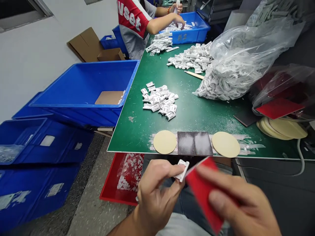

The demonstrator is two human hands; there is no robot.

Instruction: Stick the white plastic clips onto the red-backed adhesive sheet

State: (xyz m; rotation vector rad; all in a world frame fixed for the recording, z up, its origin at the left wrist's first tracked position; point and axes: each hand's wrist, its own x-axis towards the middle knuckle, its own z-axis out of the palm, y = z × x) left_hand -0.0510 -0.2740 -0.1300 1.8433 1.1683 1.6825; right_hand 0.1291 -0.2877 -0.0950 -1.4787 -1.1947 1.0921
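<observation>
As left hand [156, 195] pinches white plastic part [182, 170], right hand [242, 205] pinches red pad [202, 193], shirt [133, 24] printed "uset"

A co-worker [134, 28] in a red-and-grey T-shirt reaches into a blue plastic crate [189, 29] at the far end of a green-topped workbench [128, 137], where round tan sanding discs [164, 142] lie. A larger blue crate [83, 85] stands alongside, with more crates [36, 141] on the floor.
</observation>
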